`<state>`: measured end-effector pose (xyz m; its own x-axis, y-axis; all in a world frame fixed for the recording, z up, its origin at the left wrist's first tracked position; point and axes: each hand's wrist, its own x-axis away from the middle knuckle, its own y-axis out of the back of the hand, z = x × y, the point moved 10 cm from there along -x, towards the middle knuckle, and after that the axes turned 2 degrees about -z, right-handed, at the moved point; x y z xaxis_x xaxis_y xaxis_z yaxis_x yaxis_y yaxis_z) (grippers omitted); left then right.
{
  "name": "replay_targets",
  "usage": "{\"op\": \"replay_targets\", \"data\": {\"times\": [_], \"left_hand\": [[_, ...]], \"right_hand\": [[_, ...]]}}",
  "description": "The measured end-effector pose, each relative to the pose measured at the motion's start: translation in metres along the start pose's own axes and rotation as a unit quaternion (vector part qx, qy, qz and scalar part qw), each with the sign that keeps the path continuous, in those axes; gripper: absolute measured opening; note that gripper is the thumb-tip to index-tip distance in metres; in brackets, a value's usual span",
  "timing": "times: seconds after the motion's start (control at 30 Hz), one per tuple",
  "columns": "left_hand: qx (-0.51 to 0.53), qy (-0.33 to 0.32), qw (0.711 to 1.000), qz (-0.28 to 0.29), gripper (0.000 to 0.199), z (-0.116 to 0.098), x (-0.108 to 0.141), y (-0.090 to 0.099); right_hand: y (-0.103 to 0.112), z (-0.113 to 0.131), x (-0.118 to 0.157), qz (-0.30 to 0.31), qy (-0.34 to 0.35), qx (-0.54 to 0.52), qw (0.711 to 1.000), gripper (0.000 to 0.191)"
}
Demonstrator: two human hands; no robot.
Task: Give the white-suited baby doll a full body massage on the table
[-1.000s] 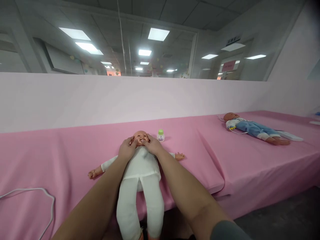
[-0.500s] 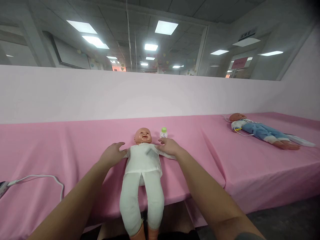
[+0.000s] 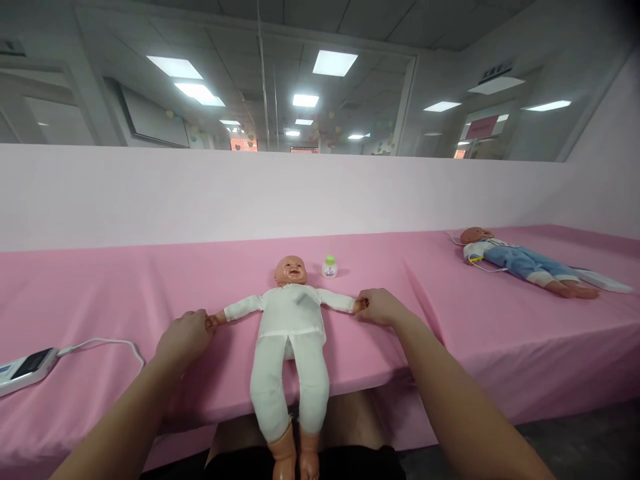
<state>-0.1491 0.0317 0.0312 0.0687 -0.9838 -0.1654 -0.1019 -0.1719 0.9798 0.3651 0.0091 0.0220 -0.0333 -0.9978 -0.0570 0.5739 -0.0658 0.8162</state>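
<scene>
A baby doll in a white top and white trousers lies face up on the pink sheet, its feet hanging over the front edge. Both its arms are stretched out sideways. My left hand is closed around the doll's hand at the left. On the other side, my right hand grips the doll's other hand, fingers curled round it. Just beyond the doll's shoulder stands a small bottle with a green cap.
A white handheld device with a cable lies at the left. Another doll in blue trousers rests on the right part of the pink-covered surface, with a white device by its feet. A white wall with windows rises behind.
Both my hands have moved outward from the doll's shoulders along its arms to its hands, now holding them. The doll's arms are now fully visible. The view has shifted slightly.
</scene>
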Motion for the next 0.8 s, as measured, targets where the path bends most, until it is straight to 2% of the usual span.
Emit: {"op": "replay_targets", "data": {"times": [0.1, 0.17, 0.23, 0.3, 0.37, 0.43, 0.5, 0.53, 0.6, 0.63, 0.7, 0.8], "left_hand": [[0.12, 0.038, 0.992, -0.02, 0.032, -0.002, -0.015, 0.017], [0.238, 0.085, 0.967, -0.035, 0.031, -0.005, -0.029, 0.028], [0.374, 0.134, 0.915, -0.065, 0.034, -0.009, -0.042, 0.036], [0.495, 0.169, 0.847, -0.099, 0.037, -0.016, -0.053, 0.036], [0.569, 0.192, 0.79, -0.124, 0.035, -0.021, -0.06, 0.025], [0.602, 0.207, 0.759, -0.138, 0.028, -0.025, -0.065, 0.006], [0.624, 0.199, 0.742, -0.139, 0.022, -0.029, -0.069, -0.013], [0.635, 0.191, 0.737, -0.135, 0.021, -0.031, -0.07, -0.022], [0.658, 0.15, 0.726, -0.132, 0.022, -0.037, -0.075, -0.03], [0.666, 0.142, 0.719, -0.137, 0.02, -0.037, -0.077, -0.033], [0.687, 0.159, 0.694, -0.143, 0.017, -0.033, -0.08, -0.041], [0.686, 0.189, 0.69, -0.131, 0.014, -0.03, -0.084, -0.05]], "right_hand": [[0.009, 0.015, -0.017, -0.017, 0.015, -0.139, 0.99, 0.029], [0.014, 0.03, -0.033, -0.025, 0.03, -0.26, 0.965, 0.037], [0.016, 0.043, -0.051, -0.046, 0.032, -0.386, 0.921, 0.05], [0.011, 0.048, -0.068, -0.083, 0.02, -0.492, 0.866, 0.063], [-0.005, 0.045, -0.083, -0.114, 0.002, -0.559, 0.821, 0.063], [-0.026, 0.033, -0.095, -0.134, -0.025, -0.586, 0.798, 0.051], [-0.047, 0.014, -0.101, -0.129, -0.076, -0.554, 0.819, 0.046], [-0.051, 0.009, -0.103, -0.12, -0.074, -0.536, 0.832, 0.044], [-0.051, 0.003, -0.103, -0.111, -0.055, -0.529, 0.84, 0.036], [-0.05, -0.006, -0.102, -0.116, -0.079, -0.516, 0.845, 0.032], [-0.047, -0.019, -0.099, -0.122, -0.129, -0.489, 0.854, 0.023], [-0.047, -0.022, -0.093, -0.089, -0.168, -0.46, 0.867, 0.017]]}}
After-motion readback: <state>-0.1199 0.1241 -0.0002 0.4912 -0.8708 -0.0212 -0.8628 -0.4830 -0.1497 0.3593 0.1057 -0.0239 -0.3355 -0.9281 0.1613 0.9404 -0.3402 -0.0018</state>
